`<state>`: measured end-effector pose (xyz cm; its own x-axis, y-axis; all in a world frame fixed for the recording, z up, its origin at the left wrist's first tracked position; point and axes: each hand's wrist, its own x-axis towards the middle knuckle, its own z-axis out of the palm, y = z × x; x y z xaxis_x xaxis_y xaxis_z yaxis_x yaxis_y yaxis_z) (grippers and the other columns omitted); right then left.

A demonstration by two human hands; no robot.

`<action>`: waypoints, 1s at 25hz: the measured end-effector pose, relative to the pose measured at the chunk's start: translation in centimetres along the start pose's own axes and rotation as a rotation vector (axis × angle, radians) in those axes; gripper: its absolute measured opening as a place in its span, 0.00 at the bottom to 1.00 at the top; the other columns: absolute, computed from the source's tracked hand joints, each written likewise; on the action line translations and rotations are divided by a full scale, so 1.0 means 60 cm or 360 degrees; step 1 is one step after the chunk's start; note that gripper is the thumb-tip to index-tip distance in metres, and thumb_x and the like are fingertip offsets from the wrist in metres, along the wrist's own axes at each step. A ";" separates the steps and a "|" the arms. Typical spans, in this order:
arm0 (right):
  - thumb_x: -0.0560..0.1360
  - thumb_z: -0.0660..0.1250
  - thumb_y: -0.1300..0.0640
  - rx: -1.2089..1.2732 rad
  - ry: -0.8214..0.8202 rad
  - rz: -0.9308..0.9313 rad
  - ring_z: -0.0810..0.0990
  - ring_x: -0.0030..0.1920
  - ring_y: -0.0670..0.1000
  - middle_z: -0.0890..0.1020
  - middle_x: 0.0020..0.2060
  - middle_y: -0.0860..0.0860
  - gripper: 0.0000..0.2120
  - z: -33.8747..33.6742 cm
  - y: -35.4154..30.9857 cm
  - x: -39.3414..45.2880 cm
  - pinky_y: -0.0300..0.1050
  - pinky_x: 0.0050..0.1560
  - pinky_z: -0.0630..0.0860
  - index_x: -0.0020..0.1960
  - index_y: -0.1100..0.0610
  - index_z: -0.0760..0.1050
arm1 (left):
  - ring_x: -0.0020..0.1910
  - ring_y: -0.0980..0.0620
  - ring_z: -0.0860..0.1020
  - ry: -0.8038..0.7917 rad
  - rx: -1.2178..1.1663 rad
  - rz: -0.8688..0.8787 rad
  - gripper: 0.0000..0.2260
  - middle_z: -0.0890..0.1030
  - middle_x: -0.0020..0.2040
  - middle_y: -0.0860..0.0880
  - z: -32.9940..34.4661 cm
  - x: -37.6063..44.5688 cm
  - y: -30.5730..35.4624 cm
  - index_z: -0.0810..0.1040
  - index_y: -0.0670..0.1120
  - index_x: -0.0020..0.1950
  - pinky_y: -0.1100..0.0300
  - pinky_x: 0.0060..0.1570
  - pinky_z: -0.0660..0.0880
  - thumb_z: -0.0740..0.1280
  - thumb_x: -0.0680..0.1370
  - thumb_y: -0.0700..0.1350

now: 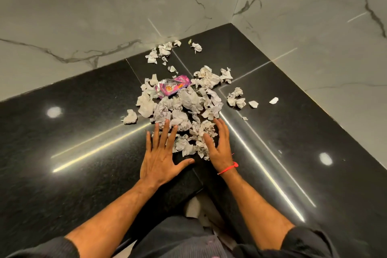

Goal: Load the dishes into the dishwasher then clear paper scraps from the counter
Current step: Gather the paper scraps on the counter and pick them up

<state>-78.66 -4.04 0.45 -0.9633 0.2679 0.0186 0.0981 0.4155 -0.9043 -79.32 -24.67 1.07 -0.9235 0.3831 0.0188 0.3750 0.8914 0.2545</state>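
A heap of crumpled white paper scraps (184, 107) lies on the black granite counter (73, 132) in the corner. A pink and silver snack wrapper (172, 87) sits on the heap's far side. My left hand (161, 155) lies flat with fingers spread, its fingertips touching the near left edge of the heap. My right hand (217, 146), with a red thread at the wrist, rests against the heap's near right edge with straight fingers. Neither hand holds anything.
Loose scraps lie apart from the heap: a cluster near the back wall (161, 52), one at the left (129, 117), a few at the right (253, 103). White marble walls (314, 37) close the corner behind and to the right. The counter's front edge is at my waist.
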 end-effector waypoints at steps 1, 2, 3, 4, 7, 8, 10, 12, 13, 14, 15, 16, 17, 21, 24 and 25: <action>0.77 0.64 0.45 -0.0003 -0.0008 0.0006 0.54 0.77 0.42 0.58 0.76 0.48 0.29 0.001 0.000 -0.002 0.42 0.76 0.54 0.75 0.52 0.62 | 0.81 0.39 0.40 -0.0012 0.0013 0.0004 0.52 0.40 0.82 0.44 0.001 0.001 0.000 0.44 0.46 0.82 0.34 0.76 0.51 0.57 0.72 0.77; 0.77 0.65 0.45 -0.0016 -0.0032 0.0010 0.54 0.77 0.42 0.58 0.76 0.48 0.30 0.003 -0.003 -0.002 0.37 0.75 0.54 0.75 0.52 0.62 | 0.81 0.39 0.40 -0.0027 0.0015 0.0003 0.51 0.39 0.82 0.44 0.001 0.002 0.000 0.44 0.46 0.82 0.34 0.76 0.51 0.56 0.72 0.78; 0.77 0.65 0.45 -0.0030 -0.0052 0.0013 0.54 0.76 0.41 0.58 0.76 0.48 0.30 0.005 -0.005 -0.002 0.33 0.74 0.53 0.75 0.52 0.62 | 0.81 0.39 0.40 -0.0037 0.0010 -0.0002 0.51 0.39 0.82 0.44 0.001 0.002 0.000 0.43 0.47 0.82 0.35 0.76 0.51 0.56 0.72 0.78; 0.77 0.65 0.45 -0.0037 -0.0069 0.0010 0.54 0.76 0.41 0.57 0.76 0.48 0.30 0.007 -0.007 -0.002 0.31 0.73 0.52 0.75 0.52 0.62 | 0.81 0.40 0.40 -0.0036 -0.0001 -0.0009 0.51 0.39 0.82 0.44 0.000 0.001 0.001 0.43 0.47 0.82 0.35 0.76 0.52 0.57 0.72 0.78; 0.76 0.65 0.43 0.0002 -0.0091 0.0032 0.55 0.76 0.40 0.58 0.76 0.47 0.31 0.004 -0.004 0.000 0.30 0.73 0.53 0.75 0.52 0.62 | 0.81 0.40 0.39 -0.0019 -0.0086 -0.0024 0.54 0.39 0.82 0.43 -0.002 0.000 0.001 0.43 0.47 0.82 0.37 0.77 0.52 0.60 0.70 0.78; 0.76 0.65 0.43 0.0031 -0.0089 0.0046 0.55 0.76 0.41 0.58 0.75 0.47 0.31 0.001 -0.003 0.001 0.33 0.73 0.54 0.75 0.52 0.63 | 0.81 0.40 0.39 -0.0011 -0.0136 -0.0027 0.55 0.39 0.82 0.43 -0.003 0.000 0.002 0.43 0.47 0.82 0.37 0.77 0.52 0.62 0.70 0.78; 0.75 0.65 0.41 0.0088 -0.0078 0.0079 0.56 0.76 0.42 0.59 0.75 0.48 0.32 -0.003 -0.001 0.003 0.42 0.76 0.57 0.74 0.52 0.63 | 0.80 0.41 0.38 -0.0014 -0.0240 -0.0033 0.58 0.37 0.82 0.43 -0.005 0.002 0.000 0.43 0.46 0.82 0.36 0.78 0.50 0.65 0.67 0.77; 0.74 0.65 0.40 0.0141 -0.0091 0.0093 0.57 0.76 0.44 0.60 0.75 0.48 0.32 -0.008 0.000 0.004 0.49 0.76 0.58 0.74 0.50 0.64 | 0.80 0.41 0.35 -0.0061 -0.0311 -0.0037 0.60 0.35 0.81 0.44 -0.008 0.002 -0.003 0.41 0.47 0.82 0.36 0.77 0.47 0.68 0.66 0.77; 0.73 0.66 0.39 0.0183 -0.0106 0.0089 0.58 0.76 0.45 0.61 0.74 0.48 0.32 -0.012 0.002 0.004 0.51 0.76 0.59 0.74 0.47 0.63 | 0.80 0.41 0.34 -0.0087 -0.0324 -0.0049 0.61 0.34 0.81 0.44 -0.010 0.003 -0.003 0.40 0.48 0.82 0.36 0.77 0.46 0.69 0.65 0.76; 0.72 0.68 0.40 0.0224 -0.0127 0.0075 0.59 0.75 0.46 0.61 0.74 0.48 0.32 -0.016 0.004 0.004 0.53 0.76 0.60 0.73 0.44 0.62 | 0.79 0.41 0.33 -0.0114 -0.0321 -0.0064 0.61 0.33 0.81 0.45 -0.010 0.003 -0.003 0.39 0.48 0.82 0.35 0.77 0.44 0.69 0.64 0.76; 0.70 0.70 0.42 0.0246 -0.0150 0.0058 0.59 0.75 0.46 0.61 0.74 0.48 0.33 -0.019 0.007 0.003 0.54 0.76 0.60 0.72 0.41 0.61 | 0.79 0.41 0.32 -0.0138 -0.0310 -0.0081 0.61 0.32 0.80 0.45 -0.010 0.003 -0.003 0.38 0.49 0.82 0.35 0.77 0.43 0.69 0.64 0.77; 0.69 0.71 0.43 0.0252 -0.0174 0.0029 0.59 0.75 0.46 0.61 0.74 0.48 0.35 -0.022 0.011 0.001 0.54 0.76 0.60 0.72 0.40 0.60 | 0.79 0.41 0.31 -0.0157 -0.0293 -0.0101 0.61 0.31 0.80 0.45 -0.008 0.003 -0.002 0.38 0.50 0.82 0.36 0.77 0.41 0.68 0.65 0.77; 0.68 0.72 0.45 0.0249 -0.0198 -0.0008 0.59 0.76 0.47 0.60 0.74 0.49 0.36 -0.024 0.014 0.000 0.53 0.76 0.60 0.73 0.40 0.60 | 0.78 0.42 0.30 -0.0165 -0.0281 -0.0128 0.60 0.30 0.80 0.46 -0.004 0.001 0.000 0.37 0.50 0.82 0.37 0.77 0.39 0.67 0.65 0.77; 0.67 0.74 0.46 0.0241 -0.0314 -0.0008 0.56 0.75 0.42 0.57 0.76 0.48 0.40 -0.034 0.016 -0.007 0.45 0.74 0.57 0.74 0.43 0.59 | 0.77 0.42 0.27 -0.0196 -0.0312 -0.0280 0.59 0.26 0.78 0.47 0.005 -0.011 0.014 0.32 0.53 0.80 0.41 0.75 0.33 0.65 0.66 0.76; 0.68 0.74 0.45 0.0244 -0.0344 -0.0041 0.56 0.75 0.42 0.57 0.76 0.47 0.39 -0.042 0.021 -0.008 0.46 0.75 0.57 0.74 0.42 0.60 | 0.75 0.43 0.24 -0.0264 -0.0296 -0.0345 0.58 0.22 0.76 0.48 0.005 -0.009 0.018 0.28 0.54 0.79 0.40 0.74 0.31 0.64 0.67 0.76; 0.68 0.74 0.44 0.0249 -0.0344 -0.0042 0.56 0.76 0.43 0.57 0.75 0.46 0.39 -0.042 0.026 -0.005 0.48 0.76 0.58 0.74 0.43 0.61 | 0.74 0.43 0.23 -0.0297 -0.0298 -0.0359 0.58 0.21 0.75 0.48 0.004 -0.008 0.018 0.28 0.55 0.78 0.39 0.74 0.31 0.64 0.67 0.77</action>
<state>-77.56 -1.29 0.09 -0.9976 0.0600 -0.0332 0.0485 0.2762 -0.9599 -78.46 -23.85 1.10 -0.9442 0.2345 -0.2312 0.1257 0.9056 0.4052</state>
